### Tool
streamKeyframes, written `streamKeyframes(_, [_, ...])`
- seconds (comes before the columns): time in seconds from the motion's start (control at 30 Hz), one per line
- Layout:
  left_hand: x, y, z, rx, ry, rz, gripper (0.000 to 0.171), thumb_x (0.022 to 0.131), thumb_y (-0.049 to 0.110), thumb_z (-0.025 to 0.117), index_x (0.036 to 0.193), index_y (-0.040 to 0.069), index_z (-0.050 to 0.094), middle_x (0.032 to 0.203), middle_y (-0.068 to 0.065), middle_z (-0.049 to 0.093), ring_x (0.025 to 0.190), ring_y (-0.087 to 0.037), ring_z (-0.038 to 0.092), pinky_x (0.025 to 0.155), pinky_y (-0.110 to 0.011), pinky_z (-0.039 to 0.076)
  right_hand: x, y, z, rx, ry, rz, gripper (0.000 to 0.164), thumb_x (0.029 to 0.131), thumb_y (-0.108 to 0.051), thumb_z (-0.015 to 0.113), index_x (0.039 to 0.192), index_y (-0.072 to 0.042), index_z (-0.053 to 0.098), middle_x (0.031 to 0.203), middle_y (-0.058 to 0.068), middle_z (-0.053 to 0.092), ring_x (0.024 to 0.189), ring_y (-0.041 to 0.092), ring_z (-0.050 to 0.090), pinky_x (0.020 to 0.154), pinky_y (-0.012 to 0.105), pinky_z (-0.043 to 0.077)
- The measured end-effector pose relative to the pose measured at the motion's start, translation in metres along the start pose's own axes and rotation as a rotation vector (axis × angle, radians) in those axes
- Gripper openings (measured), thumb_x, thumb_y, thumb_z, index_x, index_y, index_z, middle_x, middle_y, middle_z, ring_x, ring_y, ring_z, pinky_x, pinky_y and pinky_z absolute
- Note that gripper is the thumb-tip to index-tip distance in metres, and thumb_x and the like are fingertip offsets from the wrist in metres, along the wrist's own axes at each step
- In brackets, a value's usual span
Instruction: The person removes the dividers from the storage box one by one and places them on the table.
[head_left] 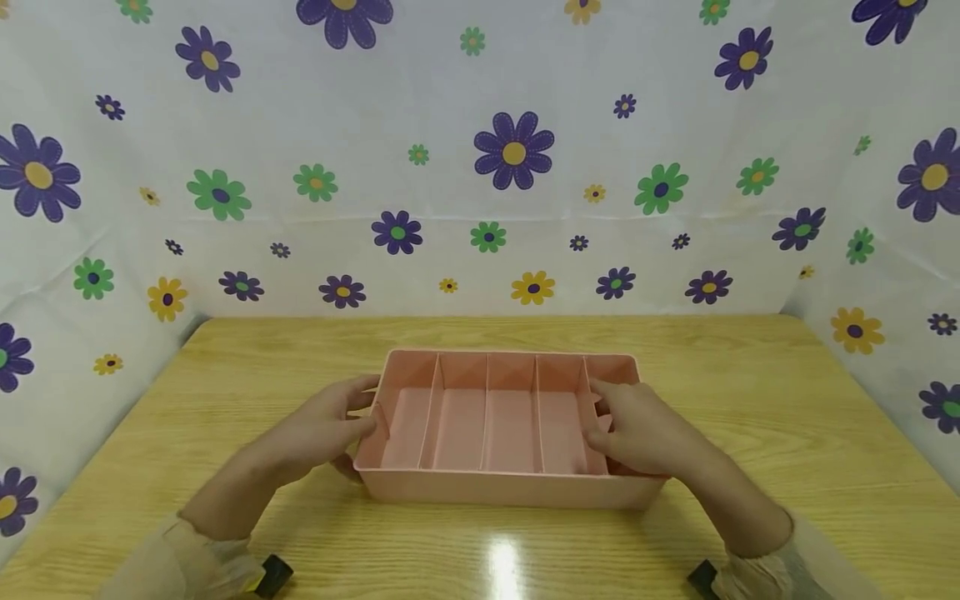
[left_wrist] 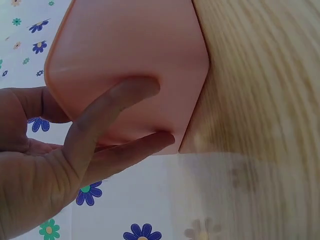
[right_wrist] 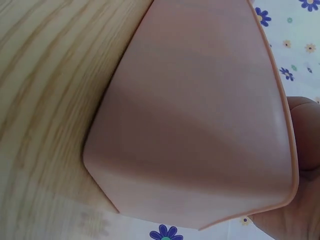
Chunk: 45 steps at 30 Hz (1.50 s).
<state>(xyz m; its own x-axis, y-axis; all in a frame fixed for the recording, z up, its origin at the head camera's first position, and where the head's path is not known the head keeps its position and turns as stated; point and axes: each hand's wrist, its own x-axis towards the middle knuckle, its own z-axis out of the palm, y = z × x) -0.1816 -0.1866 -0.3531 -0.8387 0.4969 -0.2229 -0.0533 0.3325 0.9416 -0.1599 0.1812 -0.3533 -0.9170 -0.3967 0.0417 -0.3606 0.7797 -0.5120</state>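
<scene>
A pink storage box (head_left: 517, 487), split lengthwise into several compartments by thin upright walls, sits on the wooden table. At its left end, my left hand (head_left: 322, 429) holds the box. In the left wrist view, thumb and finger of the left hand (left_wrist: 60, 165) press the outside near a corner, while another finger goes behind the rim. My right hand (head_left: 648, 429) reaches over the right end into the last compartment. Its fingertips pinch the rightmost divider (head_left: 597, 454), partly covering it. In the right wrist view, the box wall (right_wrist: 195, 110) hides most of the right hand (right_wrist: 305, 140).
The wooden table (head_left: 780, 467) extends around the box on all sides. A white sheet with printed flowers (head_left: 420, 75) hangs behind the table and along both sides.
</scene>
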Motion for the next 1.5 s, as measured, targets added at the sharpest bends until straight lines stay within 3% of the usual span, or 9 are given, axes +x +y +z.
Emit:
streamKeyframes(0.23, [-0.001, -0.002, 0.003, -0.045, -0.033, -0.023, 0.062, 0.093, 0.003, 0.041, 0.147, 0.012, 0.012, 0.15, -0.02, 0.016, 0.098, -0.034, 0.058, 0.057, -0.054, 0.053, -0.001, 0.0, 0.005, -0.009, 0.04, 0.034, 0.056, 0.077, -0.007, 0.058, 0.128, 0.009, 0.043, 0.095, 0.012, 0.067, 0.078, 0.012, 0.062, 0.059, 0.025, 0.05])
streamKeyframes(0.43, [-0.002, -0.003, -0.002, -0.111, -0.062, -0.07, 0.067, 0.09, 0.008, 0.049, 0.147, 0.016, 0.014, 0.149, -0.018, 0.02, 0.106, -0.034, 0.054, 0.061, -0.057, 0.052, -0.001, -0.001, 0.008, 0.001, 0.06, 0.061, 0.056, 0.074, -0.006, 0.059, 0.127, 0.008, 0.046, 0.095, 0.011, 0.067, 0.08, 0.013, 0.062, 0.059, 0.024, 0.05])
streamKeyframes(0.57, [-0.002, -0.004, -0.003, -0.144, -0.085, -0.081, 0.066, 0.092, 0.01, 0.048, 0.147, 0.019, 0.013, 0.148, -0.019, 0.023, 0.115, -0.036, 0.047, 0.063, -0.057, 0.052, -0.002, -0.001, 0.01, 0.02, 0.062, 0.068, 0.053, 0.074, -0.005, 0.058, 0.125, 0.006, 0.049, 0.094, 0.011, 0.067, 0.07, 0.008, 0.06, 0.056, 0.025, 0.049])
streamKeyframes(0.8, [-0.002, -0.005, -0.003, -0.151, -0.09, -0.075, 0.067, 0.092, 0.009, 0.048, 0.147, 0.018, 0.012, 0.149, -0.021, 0.02, 0.108, -0.037, 0.052, 0.062, -0.057, 0.052, 0.0, -0.001, 0.01, 0.008, 0.123, 0.023, 0.031, 0.074, -0.006, 0.057, 0.105, -0.007, 0.061, 0.091, 0.005, 0.068, 0.081, 0.014, 0.063, 0.056, 0.025, 0.049])
streamKeyframes(1.03, [-0.002, -0.003, -0.004, -0.148, -0.103, -0.059, 0.066, 0.093, 0.009, 0.047, 0.147, 0.017, 0.01, 0.15, -0.021, 0.017, 0.109, -0.038, 0.052, 0.063, -0.058, 0.052, 0.002, -0.002, 0.007, 0.013, 0.187, 0.002, 0.035, 0.077, -0.009, 0.06, 0.112, -0.011, 0.061, 0.087, 0.003, 0.069, 0.08, 0.014, 0.063, 0.058, 0.026, 0.052])
streamKeyframes(1.5, [0.0, 0.002, -0.006, -0.119, -0.098, -0.07, 0.068, 0.092, 0.008, 0.047, 0.148, 0.017, 0.009, 0.152, -0.017, 0.011, 0.099, -0.039, 0.057, 0.063, -0.057, 0.052, -0.001, -0.009, -0.008, 0.001, 0.297, 0.023, 0.045, 0.073, -0.009, 0.058, 0.118, -0.01, 0.061, 0.081, 0.005, 0.069, 0.073, 0.013, 0.064, 0.038, 0.024, 0.039])
